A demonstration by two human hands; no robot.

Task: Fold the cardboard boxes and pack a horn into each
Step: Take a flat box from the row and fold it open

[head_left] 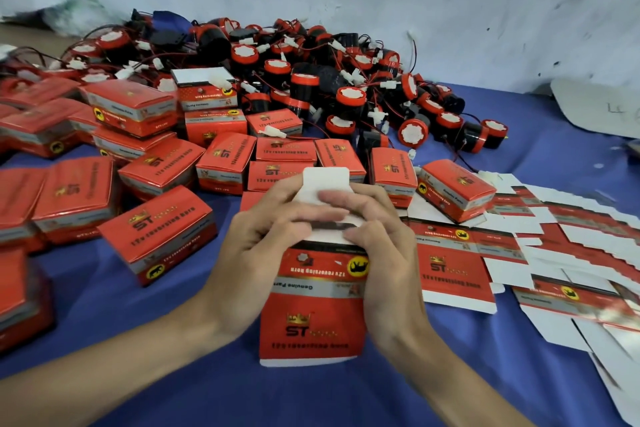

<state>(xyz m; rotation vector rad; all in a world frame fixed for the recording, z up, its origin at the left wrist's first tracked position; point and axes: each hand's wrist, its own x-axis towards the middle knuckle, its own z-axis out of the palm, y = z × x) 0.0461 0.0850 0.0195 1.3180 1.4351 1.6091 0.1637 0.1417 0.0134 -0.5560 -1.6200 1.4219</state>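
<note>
**Both hands on a half-closed horn box**

The left hand (pixel 263 236) and right hand (pixel 384 253) grip the upper end of a red box (pixel 313 308) held upright between them. Their fingers curl over its white top flaps, and one flap (pixel 325 180) stands up above the fingers. The box's face reads "ST" under a gold crown, then "12v reversing horn". Higher up, upside down, it reads "Genuine Pa…" beside a yellow disc with a black animal.

Left of and beyond the hands lie closed boxes (pixel 162 236) with the same print. Farther beyond is a pile of black-and-red horns (pixel 346 94) with red wires. Right of the hands, flat box blanks (pixel 453 263) overlap on the blue cloth (pixel 138 340).
</note>
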